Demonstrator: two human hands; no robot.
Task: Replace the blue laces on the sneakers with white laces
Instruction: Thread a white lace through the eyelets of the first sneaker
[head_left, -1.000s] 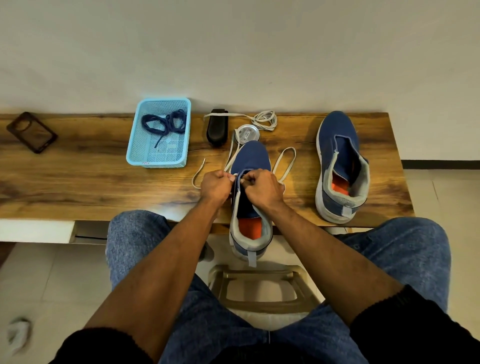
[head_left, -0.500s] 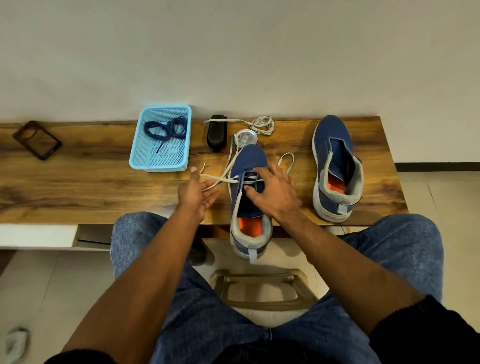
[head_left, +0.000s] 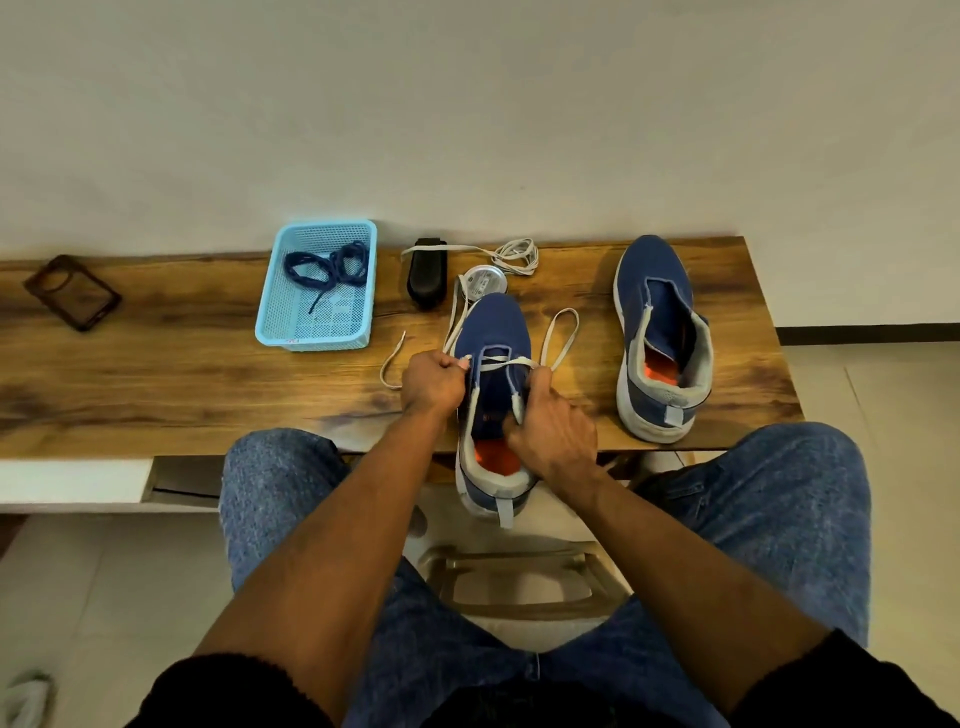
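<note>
We find the sneaker (head_left: 496, 332) between both hands on the tabletop (head_left: 182, 384): left hand (head_left: 434, 382) pinches the white lace (head_left: 501, 364), right hand (head_left: 553, 426) grips the sneaker's side.

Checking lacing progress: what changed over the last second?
Left hand, out to the side with open fingers half a second ago, is back at the near sneaker, gripping the white lace. Right hand slid toward the heel. Far sneaker and basket unchanged.
</note>
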